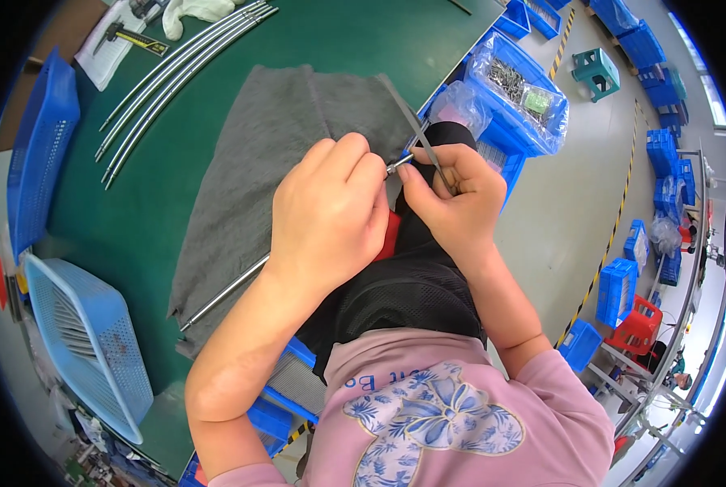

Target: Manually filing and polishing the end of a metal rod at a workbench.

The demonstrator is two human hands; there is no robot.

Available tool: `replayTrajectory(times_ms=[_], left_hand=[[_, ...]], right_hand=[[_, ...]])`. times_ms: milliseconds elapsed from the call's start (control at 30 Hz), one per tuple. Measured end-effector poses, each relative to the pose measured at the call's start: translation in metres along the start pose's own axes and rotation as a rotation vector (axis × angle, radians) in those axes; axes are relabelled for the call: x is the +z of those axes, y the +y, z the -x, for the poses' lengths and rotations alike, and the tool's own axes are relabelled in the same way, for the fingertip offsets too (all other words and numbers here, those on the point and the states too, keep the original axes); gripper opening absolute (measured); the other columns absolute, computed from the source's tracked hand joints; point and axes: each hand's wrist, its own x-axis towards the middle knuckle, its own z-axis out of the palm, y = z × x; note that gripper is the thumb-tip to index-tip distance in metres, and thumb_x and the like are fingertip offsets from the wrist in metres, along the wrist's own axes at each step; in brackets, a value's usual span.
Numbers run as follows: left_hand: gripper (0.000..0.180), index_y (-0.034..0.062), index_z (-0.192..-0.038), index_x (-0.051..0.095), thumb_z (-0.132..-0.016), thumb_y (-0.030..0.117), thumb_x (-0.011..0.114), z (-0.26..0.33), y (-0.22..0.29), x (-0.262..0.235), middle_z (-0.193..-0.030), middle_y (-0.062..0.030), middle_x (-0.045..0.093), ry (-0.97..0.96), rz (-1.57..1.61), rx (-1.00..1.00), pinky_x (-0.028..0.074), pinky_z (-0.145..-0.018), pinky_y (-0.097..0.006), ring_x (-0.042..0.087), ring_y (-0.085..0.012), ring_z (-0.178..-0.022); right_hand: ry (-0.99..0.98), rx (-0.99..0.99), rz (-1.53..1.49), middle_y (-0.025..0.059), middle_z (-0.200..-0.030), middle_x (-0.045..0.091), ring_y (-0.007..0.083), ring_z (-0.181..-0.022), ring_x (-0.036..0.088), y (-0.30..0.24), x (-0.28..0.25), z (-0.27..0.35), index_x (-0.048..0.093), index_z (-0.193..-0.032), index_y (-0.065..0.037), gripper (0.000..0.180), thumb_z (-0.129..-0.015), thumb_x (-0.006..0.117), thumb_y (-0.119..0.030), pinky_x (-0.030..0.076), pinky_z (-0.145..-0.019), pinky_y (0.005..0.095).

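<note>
My left hand (330, 215) grips the end of a long thin metal rod (225, 292) that runs down-left across a grey cloth (274, 138). The rod's tip (397, 165) sticks out between my two hands. My right hand (452, 195) holds a flat narrow metal file (420, 130), its blade laid against the rod's tip. Both hands are over the table's edge, above my lap in dark clothing.
Several long metal rods (176, 73) lie on the green table (136, 219) at the back left, near a caliper (136, 36). Light blue baskets (87, 341) stand at left. Blue bins with bagged parts (517, 89) sit to the right; more bins line the floor.
</note>
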Motion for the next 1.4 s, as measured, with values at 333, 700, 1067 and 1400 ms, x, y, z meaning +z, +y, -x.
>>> replayTrajectory(times_ms=[333,700,1067,1400], left_hand=[[0.017,0.0046,-0.069,0.050,-0.066,0.001,0.066,0.000,0.001,0.001,-0.075,-0.0065,0.047,0.002,0.015,0.010,0.045,-0.055,-0.036,0.052,-0.0249,-0.068],[0.017,0.0047,-0.070,0.051,-0.066,0.001,0.067,0.001,-0.001,0.000,-0.076,-0.0063,0.049,-0.006,-0.005,-0.008,0.046,-0.055,-0.037,0.052,-0.0251,-0.067],[0.016,0.0051,-0.073,0.057,-0.065,0.001,0.070,0.000,0.007,-0.010,-0.072,-0.0056,0.051,0.018,0.011,0.046,0.043,-0.052,-0.035,0.054,-0.0234,-0.061],[0.012,0.0030,-0.076,0.061,-0.068,0.000,0.070,-0.007,0.021,-0.028,-0.071,-0.0052,0.055,-0.060,0.172,-0.023,0.044,-0.050,-0.031,0.056,-0.0201,-0.057]], right_hand=[[0.009,-0.034,0.013,-0.0049,-0.049,0.037,0.0003,-0.044,0.032,0.000,-0.001,-0.001,0.066,-0.079,-0.001,0.016,-0.069,0.077,-0.004,0.024,-0.043,0.0196],[0.055,-0.050,-0.074,-0.0066,-0.048,0.040,-0.0017,-0.044,0.034,0.011,0.005,0.001,0.068,-0.083,-0.001,0.011,-0.073,0.072,0.001,0.025,-0.043,0.0181],[-0.176,0.320,-0.713,-0.0046,-0.068,0.057,-0.0012,-0.058,0.047,0.001,0.001,0.011,0.065,-0.095,0.004,0.015,-0.083,0.071,-0.003,0.034,-0.051,0.0162],[-0.231,0.166,-0.949,0.0000,-0.082,0.062,0.0027,-0.068,0.054,0.001,0.004,0.019,0.058,-0.100,0.002,0.012,-0.092,0.062,-0.005,0.045,-0.060,0.0188]])
